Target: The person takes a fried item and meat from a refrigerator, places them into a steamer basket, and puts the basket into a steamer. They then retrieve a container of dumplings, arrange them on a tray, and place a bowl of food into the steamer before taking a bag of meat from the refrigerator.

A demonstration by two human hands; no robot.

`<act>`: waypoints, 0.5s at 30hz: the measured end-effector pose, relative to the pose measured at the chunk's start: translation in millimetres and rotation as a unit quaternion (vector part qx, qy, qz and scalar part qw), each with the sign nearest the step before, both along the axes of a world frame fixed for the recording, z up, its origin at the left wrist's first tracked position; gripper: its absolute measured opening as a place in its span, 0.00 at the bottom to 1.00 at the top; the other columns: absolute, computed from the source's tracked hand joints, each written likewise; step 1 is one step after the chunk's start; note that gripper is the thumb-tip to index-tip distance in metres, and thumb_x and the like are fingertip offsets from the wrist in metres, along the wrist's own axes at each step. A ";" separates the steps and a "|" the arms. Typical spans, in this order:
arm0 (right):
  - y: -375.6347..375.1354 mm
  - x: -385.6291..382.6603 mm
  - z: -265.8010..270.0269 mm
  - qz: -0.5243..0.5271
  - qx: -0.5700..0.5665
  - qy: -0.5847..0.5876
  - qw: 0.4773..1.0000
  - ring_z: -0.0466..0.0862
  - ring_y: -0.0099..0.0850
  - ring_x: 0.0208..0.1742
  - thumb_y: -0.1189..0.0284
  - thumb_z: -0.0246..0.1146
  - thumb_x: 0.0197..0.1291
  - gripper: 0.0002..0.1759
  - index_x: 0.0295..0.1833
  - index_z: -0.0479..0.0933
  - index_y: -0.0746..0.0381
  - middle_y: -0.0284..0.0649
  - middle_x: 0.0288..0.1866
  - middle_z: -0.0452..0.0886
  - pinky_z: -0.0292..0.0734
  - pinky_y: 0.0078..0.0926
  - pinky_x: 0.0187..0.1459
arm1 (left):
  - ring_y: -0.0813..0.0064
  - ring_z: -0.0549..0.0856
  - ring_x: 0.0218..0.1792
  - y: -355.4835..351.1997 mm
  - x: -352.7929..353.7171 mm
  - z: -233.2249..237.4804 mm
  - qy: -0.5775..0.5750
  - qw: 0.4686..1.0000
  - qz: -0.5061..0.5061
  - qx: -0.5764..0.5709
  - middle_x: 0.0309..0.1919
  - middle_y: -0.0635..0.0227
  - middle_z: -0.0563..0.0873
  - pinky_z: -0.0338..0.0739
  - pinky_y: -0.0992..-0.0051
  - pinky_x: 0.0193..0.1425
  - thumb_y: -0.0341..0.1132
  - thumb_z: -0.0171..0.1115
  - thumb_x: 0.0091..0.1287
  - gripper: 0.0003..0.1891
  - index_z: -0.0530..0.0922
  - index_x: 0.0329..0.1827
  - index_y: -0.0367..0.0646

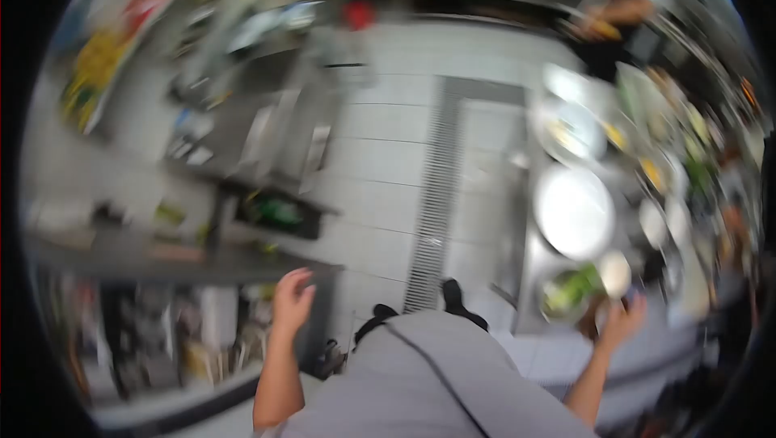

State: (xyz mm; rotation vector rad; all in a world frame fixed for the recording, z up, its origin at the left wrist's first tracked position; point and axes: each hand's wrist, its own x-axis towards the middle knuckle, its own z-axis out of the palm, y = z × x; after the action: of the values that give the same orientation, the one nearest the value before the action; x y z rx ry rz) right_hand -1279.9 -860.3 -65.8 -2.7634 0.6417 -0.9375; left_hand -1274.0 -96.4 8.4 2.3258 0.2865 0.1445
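Note:
My left hand point(293, 301) hangs in the air beside the end of a dark counter, its fingers loosely curled and apart, with nothing seen in them. On the other side, my right hand point(622, 321) is at the near end of the metal worktable point(527, 276). Motion smears its fingers, and a dark shape beside it cannot be made out. Just left of that hand stands a metal bowl with leafy greens point(570, 291). A small round pale dish point(615, 274) lies right above the hand, and a large white plate point(575, 212) sits farther up the table.
A floor drain grate point(436, 187) runs along the tiled floor. At the far right stands another person point(618, 14), arms over the counter. Several plates and dishes of food line the right worktable. A steel counter point(267, 115) and shelving flank the left side.

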 end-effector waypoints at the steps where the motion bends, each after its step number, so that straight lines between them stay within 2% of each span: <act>1: 34.6 25.3 32.8 0.019 0.024 0.013 0.999 0.73 0.53 0.76 0.65 0.66 0.67 0.29 0.69 0.77 0.68 0.56 0.75 0.75 0.66 0.49 0.76 | 0.59 0.86 0.60 0.4 0.0 14.0 -0.012 1.000 0.001 0.028 0.61 0.56 0.86 0.83 0.65 0.63 0.28 0.69 0.64 0.17 0.85 0.56 0.40; 2: 33.9 47.2 13.2 0.074 0.006 -0.022 0.997 0.73 0.52 0.76 0.68 0.64 0.70 0.28 0.71 0.75 0.69 0.55 0.75 0.75 0.67 0.48 0.76 | 0.58 0.86 0.61 5.3 -3.3 16.7 -0.018 0.999 0.030 0.022 0.60 0.56 0.86 0.82 0.64 0.64 0.30 0.70 0.64 0.17 0.85 0.57 0.41; 3: 42.8 81.0 -1.0 0.167 0.030 -0.065 0.983 0.80 0.49 0.69 0.70 0.61 0.72 0.25 0.70 0.76 0.68 0.54 0.68 0.80 0.71 0.45 0.72 | 0.57 0.86 0.60 13.9 -8.3 18.9 -0.045 0.995 0.031 0.085 0.60 0.55 0.86 0.82 0.64 0.63 0.32 0.70 0.65 0.16 0.84 0.56 0.41; 4: 57.0 113.2 -15.4 0.221 0.111 -0.058 0.967 0.79 0.48 0.71 0.72 0.61 0.72 0.25 0.72 0.74 0.68 0.52 0.70 0.80 0.70 0.43 0.73 | 0.57 0.87 0.59 19.5 -14.7 26.4 -0.053 0.992 0.054 0.099 0.60 0.55 0.85 0.83 0.63 0.61 0.33 0.70 0.66 0.16 0.84 0.56 0.41; 5: 76.1 142.6 -32.2 0.266 0.184 -0.040 0.945 0.77 0.47 0.73 0.75 0.60 0.72 0.26 0.74 0.72 0.69 0.50 0.71 0.79 0.69 0.42 0.74 | 0.62 0.86 0.59 21.5 -24.4 42.1 -0.036 0.994 0.077 0.065 0.63 0.60 0.84 0.83 0.67 0.61 0.33 0.70 0.69 0.16 0.84 0.59 0.43; 7: 130.2 199.6 -56.0 0.364 0.229 0.017 0.903 0.79 0.44 0.71 0.78 0.58 0.72 0.24 0.72 0.74 0.69 0.49 0.70 0.80 0.70 0.39 0.73 | 0.62 0.86 0.59 28.7 -46.4 76.4 -0.028 0.987 0.154 0.032 0.63 0.61 0.84 0.84 0.68 0.58 0.33 0.69 0.70 0.16 0.84 0.59 0.43; 8: 184.0 218.1 -39.4 0.382 0.295 0.099 0.870 0.80 0.40 0.69 0.80 0.58 0.72 0.23 0.71 0.75 0.68 0.48 0.68 0.81 0.70 0.37 0.72 | 0.63 0.87 0.58 44.1 -59.4 86.8 -0.046 0.982 0.177 0.039 0.62 0.62 0.85 0.84 0.68 0.57 0.33 0.69 0.70 0.16 0.83 0.60 0.44; 9: 225.8 238.7 -38.8 0.443 0.340 0.114 0.822 0.82 0.37 0.65 0.81 0.58 0.71 0.23 0.71 0.75 0.68 0.46 0.65 0.83 0.72 0.34 0.70 | 0.64 0.87 0.57 54.0 -67.4 93.3 -0.064 0.978 0.193 0.046 0.62 0.63 0.85 0.84 0.69 0.56 0.32 0.69 0.71 0.16 0.83 0.61 0.44; 10: 285.9 248.9 -16.4 0.486 0.318 0.118 0.805 0.83 0.36 0.62 0.83 0.59 0.70 0.22 0.68 0.77 0.68 0.46 0.63 0.84 0.75 0.32 0.67 | 0.67 0.87 0.57 64.7 -80.3 108.1 -0.088 0.970 0.221 0.053 0.60 0.64 0.86 0.83 0.70 0.57 0.31 0.70 0.70 0.17 0.83 0.61 0.43; 11: 350.3 246.6 16.2 0.522 0.346 0.116 0.771 0.84 0.38 0.59 0.83 0.60 0.68 0.21 0.65 0.78 0.69 0.49 0.58 0.84 0.76 0.32 0.65 | 0.67 0.87 0.57 83.1 -97.0 110.8 -0.096 0.965 0.236 0.052 0.60 0.64 0.86 0.83 0.70 0.57 0.31 0.70 0.70 0.17 0.83 0.61 0.43; 13: 450.6 252.2 40.9 0.604 0.310 0.140 0.720 0.86 0.38 0.57 0.83 0.61 0.68 0.18 0.63 0.80 0.68 0.47 0.57 0.85 0.79 0.34 0.62 | 0.68 0.87 0.56 117.3 -135.3 111.8 -0.151 0.933 0.322 0.043 0.60 0.64 0.85 0.86 0.72 0.46 0.32 0.68 0.71 0.16 0.82 0.61 0.45; 14: 501.0 249.6 48.8 0.641 0.310 0.146 0.687 0.86 0.38 0.56 0.83 0.62 0.68 0.17 0.62 0.80 0.68 0.47 0.57 0.85 0.80 0.34 0.62 | 0.68 0.87 0.57 134.4 -155.4 111.4 -0.158 0.914 0.371 0.054 0.59 0.62 0.86 0.85 0.72 0.53 0.32 0.68 0.71 0.17 0.83 0.61 0.44; 15: 549.0 239.3 64.3 0.660 0.332 0.171 0.652 0.87 0.37 0.56 0.83 0.64 0.67 0.17 0.61 0.81 0.68 0.46 0.57 0.86 0.81 0.33 0.60 | 0.68 0.87 0.57 148.4 -171.7 114.1 -0.162 0.908 0.384 0.050 0.59 0.62 0.86 0.85 0.72 0.53 0.32 0.68 0.71 0.17 0.83 0.61 0.44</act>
State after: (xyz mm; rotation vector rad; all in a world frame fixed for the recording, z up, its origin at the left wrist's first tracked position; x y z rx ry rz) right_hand -1040.6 -311.4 -1.5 -1.8416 -0.8426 0.1807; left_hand -1445.8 52.1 122.5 2.1118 1.0276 0.9374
